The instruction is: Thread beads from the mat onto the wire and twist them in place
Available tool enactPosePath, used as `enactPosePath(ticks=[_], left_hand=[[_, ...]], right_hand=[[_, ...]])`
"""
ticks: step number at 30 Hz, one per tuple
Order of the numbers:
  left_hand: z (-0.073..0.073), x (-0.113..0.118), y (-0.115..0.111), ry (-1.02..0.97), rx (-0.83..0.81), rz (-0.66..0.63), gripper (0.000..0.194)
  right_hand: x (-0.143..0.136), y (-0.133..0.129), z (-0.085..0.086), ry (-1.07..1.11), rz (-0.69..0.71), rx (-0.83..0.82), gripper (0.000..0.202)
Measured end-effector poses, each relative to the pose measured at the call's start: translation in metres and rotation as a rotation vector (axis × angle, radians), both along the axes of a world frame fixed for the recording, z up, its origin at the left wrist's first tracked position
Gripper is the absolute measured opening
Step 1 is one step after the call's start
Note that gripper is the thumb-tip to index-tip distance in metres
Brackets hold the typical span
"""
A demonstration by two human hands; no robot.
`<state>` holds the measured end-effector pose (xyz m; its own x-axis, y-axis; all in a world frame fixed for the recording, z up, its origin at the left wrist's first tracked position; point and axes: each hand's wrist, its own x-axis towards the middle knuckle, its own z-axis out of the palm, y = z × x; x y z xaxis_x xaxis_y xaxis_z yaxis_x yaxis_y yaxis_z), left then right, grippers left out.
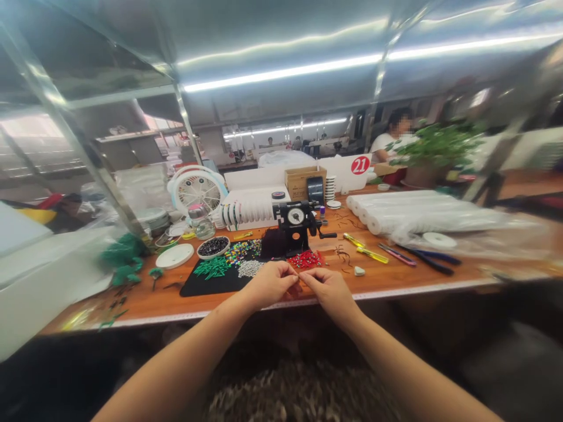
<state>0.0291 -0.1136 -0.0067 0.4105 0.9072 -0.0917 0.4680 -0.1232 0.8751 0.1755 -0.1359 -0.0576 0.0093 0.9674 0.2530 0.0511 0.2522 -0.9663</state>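
Note:
My left hand (273, 282) and my right hand (326, 287) meet fingertip to fingertip over the bench's front edge. Both are closed in a pinch; whatever lies between the fingers is too small to make out. Just behind them, red beads (305, 259) are heaped on a black mat (193, 286). Silver-white beads (250, 268), green stick-like pieces (211, 268) and multicoloured beads (243, 251) lie in piles to the left of my hands. A black hand-cranked winding machine (295, 225) with a round dial stands beyond the red beads.
Left are a dish of dark beads (213, 247), a white lid (175, 256), a glass jar (203, 225) and a fan (197, 192). Right are yellow-handled tools (372, 254), pliers (428, 261) and plastic-wrapped white rolls (409, 211). A person (391, 138) sits beyond a potted plant (440, 146).

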Motion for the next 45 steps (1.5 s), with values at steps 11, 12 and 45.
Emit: enactPosePath(ticks=[11,12,45], left_hand=[[-0.005,-0.002,-0.002,-0.005,0.143,-0.015,0.016],[-0.005,-0.001,-0.001,-0.023,0.116,-0.025,0.018],[-0.002,-0.012,0.014,-0.401,-0.555,0.038,0.025]], right_hand=[[-0.002,0.003,0.008,-0.068,-0.097,-0.008,0.023],[-0.002,0.003,0.010,-0.080,-0.104,-0.015,0.023],[0.007,0.002,0.008,-0.068,0.084,-0.004,0.022]])
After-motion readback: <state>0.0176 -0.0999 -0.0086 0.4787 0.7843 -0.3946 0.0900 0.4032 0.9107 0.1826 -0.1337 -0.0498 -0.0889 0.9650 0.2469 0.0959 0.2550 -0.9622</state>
